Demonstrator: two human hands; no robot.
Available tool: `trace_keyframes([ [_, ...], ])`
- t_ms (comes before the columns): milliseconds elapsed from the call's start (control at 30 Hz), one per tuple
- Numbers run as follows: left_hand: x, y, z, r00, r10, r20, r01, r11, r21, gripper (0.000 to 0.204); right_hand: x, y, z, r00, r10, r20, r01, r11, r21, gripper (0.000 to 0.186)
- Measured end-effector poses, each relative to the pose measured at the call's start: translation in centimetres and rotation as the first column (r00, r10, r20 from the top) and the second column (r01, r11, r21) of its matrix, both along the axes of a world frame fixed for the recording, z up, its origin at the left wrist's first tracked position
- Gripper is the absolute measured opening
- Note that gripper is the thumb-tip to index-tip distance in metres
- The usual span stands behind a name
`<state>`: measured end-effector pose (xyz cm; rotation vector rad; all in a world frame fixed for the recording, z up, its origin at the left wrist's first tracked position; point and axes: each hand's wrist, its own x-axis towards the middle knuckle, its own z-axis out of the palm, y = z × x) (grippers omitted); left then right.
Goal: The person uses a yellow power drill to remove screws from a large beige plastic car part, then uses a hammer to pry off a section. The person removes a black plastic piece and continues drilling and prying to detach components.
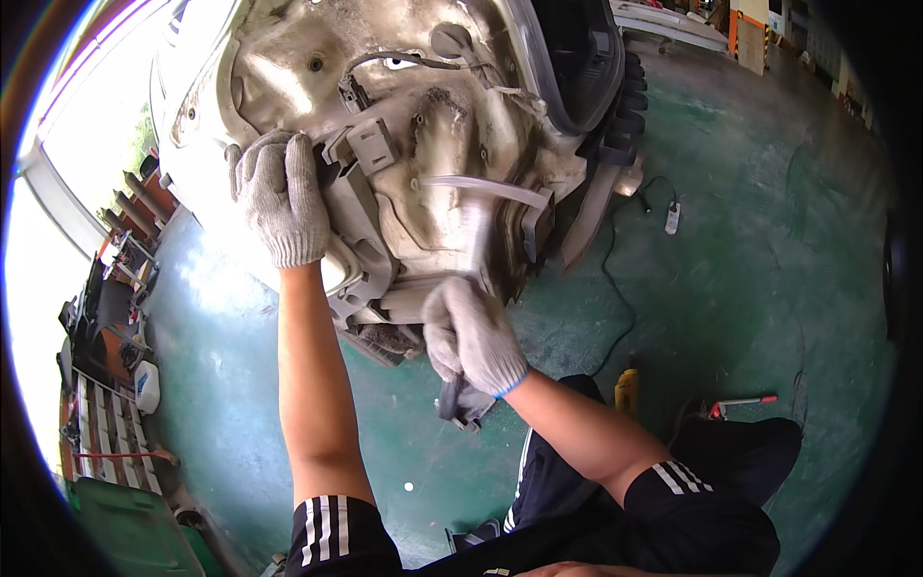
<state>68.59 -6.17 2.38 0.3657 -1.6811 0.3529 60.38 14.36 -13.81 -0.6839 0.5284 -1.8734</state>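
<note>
A bare vehicle body [437, 144], its beige metal stained and fitted with grey brackets, fills the upper middle. My left hand [281, 197], in a pale knitted glove, lies on its left side with the fingers stretched out, beside a grey bracket [373, 146]. Lower right of it, my gloved right hand [474, 335] is closed round the handle of a hammer [486, 188]. The hammer's long, slim, curved head is in front of the metal; motion blurs the handle, and I cannot tell whether the head touches. A dark piece [463, 399] shows below this hand.
On the green floor to the right lie a black cable [615, 284], a yellow-bodied tool [627, 390] and a red-handled tool [745, 404]. Racks with parts [111, 317] and a green bin [130, 524] line the left. A black-rimmed opening [577, 67] edges the body's right side.
</note>
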Motion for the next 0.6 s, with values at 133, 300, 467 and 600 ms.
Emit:
trace_keyframes([
  [133,0.3,-0.4,-0.3,1.0,0.001,0.006,-0.001,1.0,-0.003,0.025,-0.3,-0.6,0.8,0.993,-0.116,0.039,0.115,0.993,0.027,0.051],
  [300,0.4,-0.6,-0.3,1.0,0.005,0.024,-0.005,1.0,-0.009,0.025,1.0,-1.1,0.7,0.997,-0.063,-0.053,0.072,0.98,0.183,0.05],
  [467,0.3,-0.2,-0.1,1.0,-0.001,0.031,0.0,1.0,0.023,0.025,0.6,-1.8,0.1,0.984,-0.173,-0.034,0.175,0.983,0.051,0.048],
  [600,0.3,-0.2,-0.2,1.0,-0.007,0.024,0.006,1.0,0.023,0.025,0.6,-1.3,0.6,0.993,-0.114,0.009,0.112,0.988,0.107,0.048],
])
